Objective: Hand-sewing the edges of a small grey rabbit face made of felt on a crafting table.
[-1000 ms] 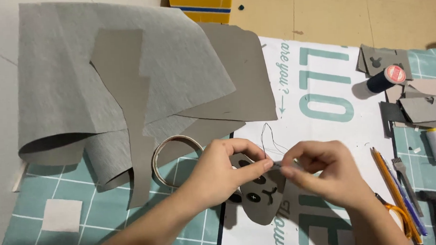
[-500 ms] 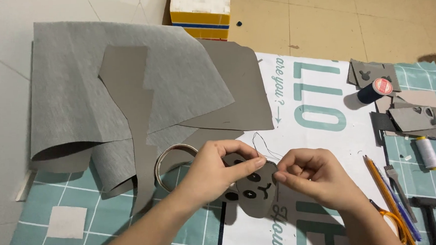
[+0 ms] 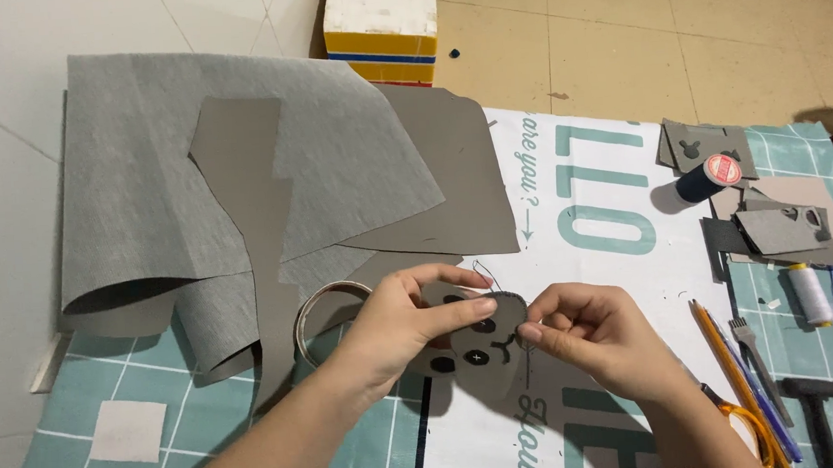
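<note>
On the teal cutting mat (image 3: 139, 372), my left hand (image 3: 393, 330) pinches the grey felt face (image 3: 480, 349) and my right hand (image 3: 593, 334) grips its right edge; the thin thread (image 3: 488, 273) could tangle if pulled askew.

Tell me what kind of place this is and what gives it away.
Probably a home craft or sewing spot set up on a tiled floor. A teal cutting mat lies under sheets of grey fabric, thread spools and tools sit to the right, and both hands hold a small grey felt face.
</note>
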